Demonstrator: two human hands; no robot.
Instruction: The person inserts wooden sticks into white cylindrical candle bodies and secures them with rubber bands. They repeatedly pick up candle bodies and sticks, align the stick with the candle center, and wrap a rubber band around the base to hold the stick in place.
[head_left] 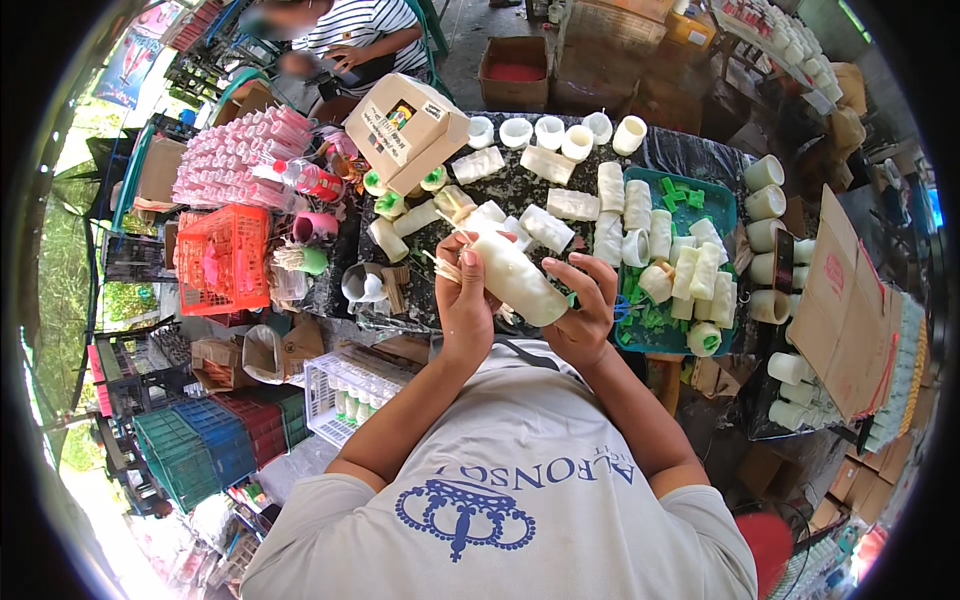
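Over the table, close to my body, a thick off-white wax candle (516, 280) with a bumpy side is tilted, its lower end toward my right. My left hand (468, 305) is closed round its upper left part. Thin pale sticks or wicks (447, 268) poke out by those fingers; whether they are held is partly hidden. At the candle's lower end, my right hand (588, 315) rests against it, fingers curled and somewhat apart. Beyond lie similar wax cylinders (547, 229). A teal tray (728, 200) on the right holds several cylinders and green wax scraps (682, 193).
An open cardboard box (410, 135) stands at the table's far left. Hollow white cups (549, 131) line the back. Left are a red basket (222, 262), pink tubes (240, 155) and a bottle (318, 180). A cardboard sheet (846, 300) leans at right. Another person (365, 35) sits beyond.
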